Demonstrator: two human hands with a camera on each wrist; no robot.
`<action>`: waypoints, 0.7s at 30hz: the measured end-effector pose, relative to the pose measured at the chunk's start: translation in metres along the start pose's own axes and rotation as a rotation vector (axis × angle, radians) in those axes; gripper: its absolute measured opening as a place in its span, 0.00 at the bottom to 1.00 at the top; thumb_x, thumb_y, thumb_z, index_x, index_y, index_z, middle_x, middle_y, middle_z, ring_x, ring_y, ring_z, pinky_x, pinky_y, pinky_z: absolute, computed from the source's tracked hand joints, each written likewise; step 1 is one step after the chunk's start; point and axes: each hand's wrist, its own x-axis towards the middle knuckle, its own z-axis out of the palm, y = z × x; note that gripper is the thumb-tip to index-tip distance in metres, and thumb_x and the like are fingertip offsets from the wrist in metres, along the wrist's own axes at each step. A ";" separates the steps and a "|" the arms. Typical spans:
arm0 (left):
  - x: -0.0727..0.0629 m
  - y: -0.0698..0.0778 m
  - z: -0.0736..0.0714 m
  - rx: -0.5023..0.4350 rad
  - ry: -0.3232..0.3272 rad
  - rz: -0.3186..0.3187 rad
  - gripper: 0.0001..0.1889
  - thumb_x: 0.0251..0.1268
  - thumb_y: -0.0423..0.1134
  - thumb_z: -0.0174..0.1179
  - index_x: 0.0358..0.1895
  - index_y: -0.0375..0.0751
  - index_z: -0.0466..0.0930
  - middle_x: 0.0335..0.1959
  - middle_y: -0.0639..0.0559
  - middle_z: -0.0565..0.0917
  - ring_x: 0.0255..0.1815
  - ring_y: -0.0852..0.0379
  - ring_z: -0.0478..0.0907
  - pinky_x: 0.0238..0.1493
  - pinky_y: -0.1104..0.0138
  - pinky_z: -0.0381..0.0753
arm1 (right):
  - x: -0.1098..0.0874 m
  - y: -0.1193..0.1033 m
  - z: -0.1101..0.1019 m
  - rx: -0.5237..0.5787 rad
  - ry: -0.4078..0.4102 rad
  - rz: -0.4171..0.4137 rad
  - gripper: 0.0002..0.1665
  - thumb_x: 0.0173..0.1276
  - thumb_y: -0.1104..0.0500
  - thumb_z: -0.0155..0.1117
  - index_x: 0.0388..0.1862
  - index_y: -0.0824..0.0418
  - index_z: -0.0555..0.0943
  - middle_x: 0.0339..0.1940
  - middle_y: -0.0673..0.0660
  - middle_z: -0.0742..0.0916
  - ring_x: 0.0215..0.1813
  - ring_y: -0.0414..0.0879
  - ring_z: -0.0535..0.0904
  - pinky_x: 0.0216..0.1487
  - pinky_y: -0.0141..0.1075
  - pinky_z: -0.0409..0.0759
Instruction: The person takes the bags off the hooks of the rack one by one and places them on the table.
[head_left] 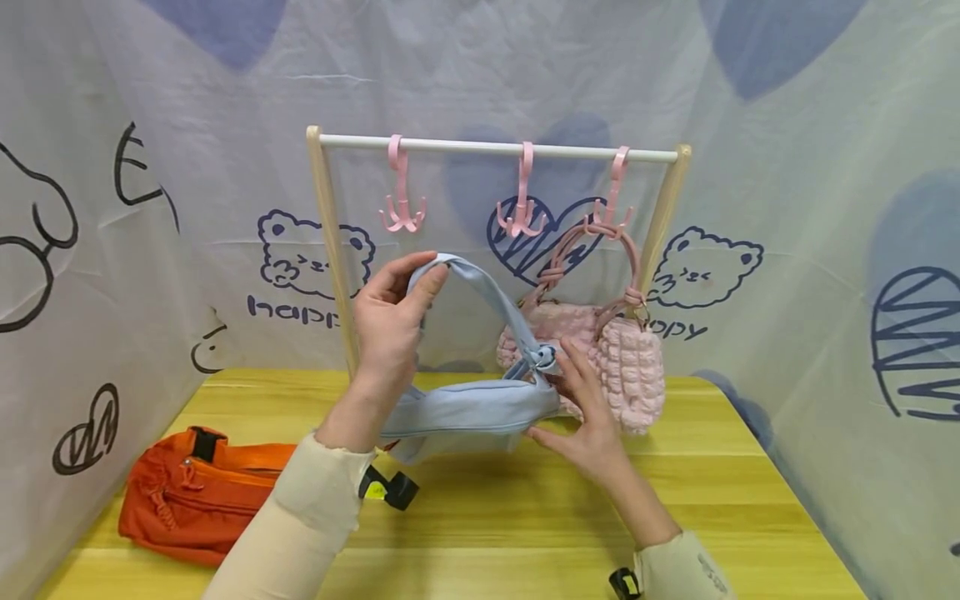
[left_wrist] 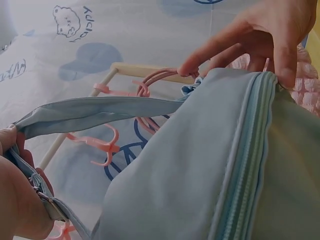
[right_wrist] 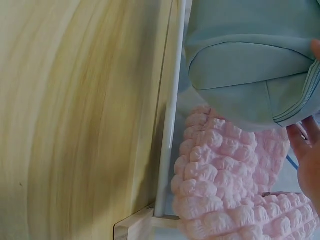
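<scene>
A light blue zippered bag (head_left: 468, 407) hangs in the air above the table in the head view. My left hand (head_left: 390, 321) pinches its strap (head_left: 487, 292) near the top of the loop. At the bag's right end, my right hand (head_left: 588, 417) has thumb and fingers spread, the thumb at the lower corner and a fingertip near the strap's knot (head_left: 543, 357). The left wrist view shows the bag's long zipper (left_wrist: 245, 155) and a metal strap buckle (left_wrist: 52, 206) below my left hand. A rounded end panel (right_wrist: 245, 67) faces the right wrist camera.
Behind the bag stands a wooden rack with a white rail (head_left: 465, 145) carrying pink hooks (head_left: 522, 196). A pink puffy bag (head_left: 632, 371) hangs by its handle from the right hook. An orange waist bag (head_left: 202, 500) lies on the yellow table (head_left: 705, 492) at left.
</scene>
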 end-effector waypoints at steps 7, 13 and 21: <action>0.004 -0.002 -0.005 0.005 0.022 -0.005 0.12 0.65 0.25 0.70 0.42 0.49 0.92 0.37 0.57 0.90 0.32 0.63 0.78 0.34 0.75 0.77 | 0.001 -0.002 0.003 -0.012 0.025 -0.043 0.56 0.42 0.71 0.85 0.75 0.63 0.74 0.79 0.71 0.67 0.76 0.52 0.67 0.71 0.33 0.72; 0.007 -0.005 -0.012 0.008 0.029 -0.001 0.14 0.64 0.24 0.70 0.42 0.50 0.92 0.36 0.57 0.90 0.32 0.64 0.79 0.34 0.75 0.76 | 0.005 -0.005 0.006 0.005 0.063 -0.126 0.40 0.59 0.54 0.82 0.69 0.64 0.80 0.73 0.76 0.71 0.64 0.50 0.76 0.63 0.29 0.75; 0.009 -0.012 -0.023 0.015 0.055 -0.015 0.13 0.65 0.24 0.69 0.42 0.48 0.92 0.36 0.57 0.90 0.31 0.64 0.79 0.33 0.75 0.76 | 0.006 -0.007 0.009 0.083 0.081 -0.156 0.29 0.55 0.69 0.80 0.58 0.67 0.86 0.69 0.77 0.74 0.47 0.48 0.80 0.53 0.27 0.79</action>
